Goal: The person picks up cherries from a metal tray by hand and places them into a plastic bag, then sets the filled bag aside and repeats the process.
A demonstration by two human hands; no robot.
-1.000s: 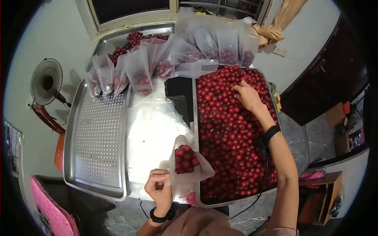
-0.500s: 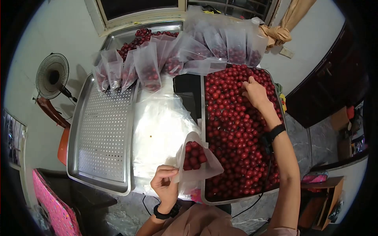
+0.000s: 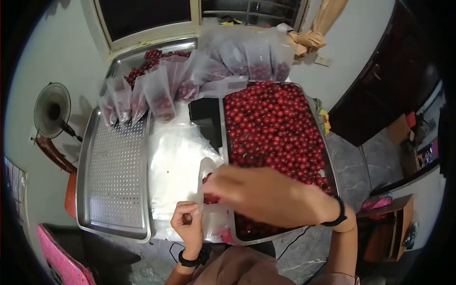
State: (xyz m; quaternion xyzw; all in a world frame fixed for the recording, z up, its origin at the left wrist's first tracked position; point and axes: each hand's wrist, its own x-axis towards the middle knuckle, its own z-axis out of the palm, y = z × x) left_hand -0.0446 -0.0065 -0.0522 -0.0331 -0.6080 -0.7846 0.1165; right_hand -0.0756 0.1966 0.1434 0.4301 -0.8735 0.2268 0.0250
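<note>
My left hand (image 3: 188, 223) pinches the rim of a clear plastic bag (image 3: 205, 167) between thumb and fingers and holds its mouth open. Dark red round fruits (image 3: 209, 197), cherry-like, show inside. Over the bag's mouth reaches my right hand (image 3: 242, 190), smeared by motion; its fingertips are at the opening, and whether they hold fruit is hidden. To the right, a deep metal tray (image 3: 226, 128) is full of loose red fruits (image 3: 275, 123). The bag is beside this tray's near left edge, partly covered by my right hand.
A perforated metal tray (image 3: 114, 175) lies at left. Flat plastic bags (image 3: 173, 156) are stacked between the trays. Several filled bags (image 3: 159, 97) stand along the back, before another metal tray (image 3: 128, 59) with fruit. A fan (image 3: 53, 110) is at far left.
My right hand has moved from the far part of the fruit tray toward me and left, to the bag's mouth. My left hand keeps its pinch on the bag. The camera view has shifted.
</note>
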